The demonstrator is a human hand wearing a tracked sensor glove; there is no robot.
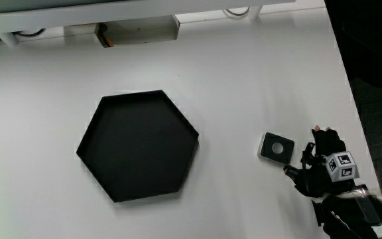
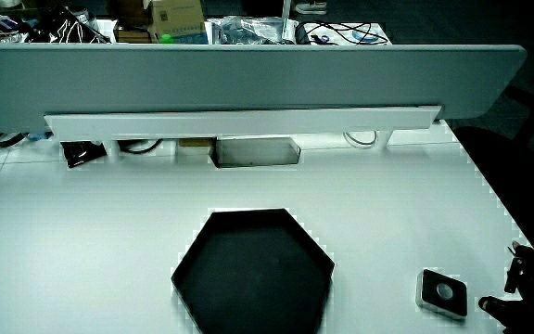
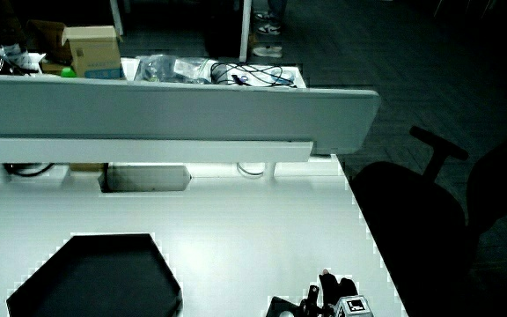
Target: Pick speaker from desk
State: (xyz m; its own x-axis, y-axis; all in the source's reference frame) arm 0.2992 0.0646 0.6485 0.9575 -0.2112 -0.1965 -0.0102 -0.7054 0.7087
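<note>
The speaker [image 1: 275, 147] is a small flat square, dark with a pale rim and a round centre, lying on the white table [image 1: 244, 73] between the black hexagonal tray [image 1: 138, 145] and the table's edge. It also shows in both side views [image 2: 442, 293] [image 3: 282, 308]. The gloved hand [image 1: 314, 164], with a patterned cube [image 1: 341, 166] on its back, rests on the table right beside the speaker, near the table's edge. Its fingers are spread and hold nothing; thumb and fingertips point toward the speaker without touching it. The hand shows in both side views [image 2: 525, 283] [image 3: 334, 295].
The black hexagonal tray [image 2: 253, 272] [image 3: 95, 277] sits mid-table with nothing in it. A low grey partition [image 2: 248, 79] with a white rail and cable openings runs along the table's edge farthest from the person. A dark office chair [image 3: 429, 211] stands off the table's edge.
</note>
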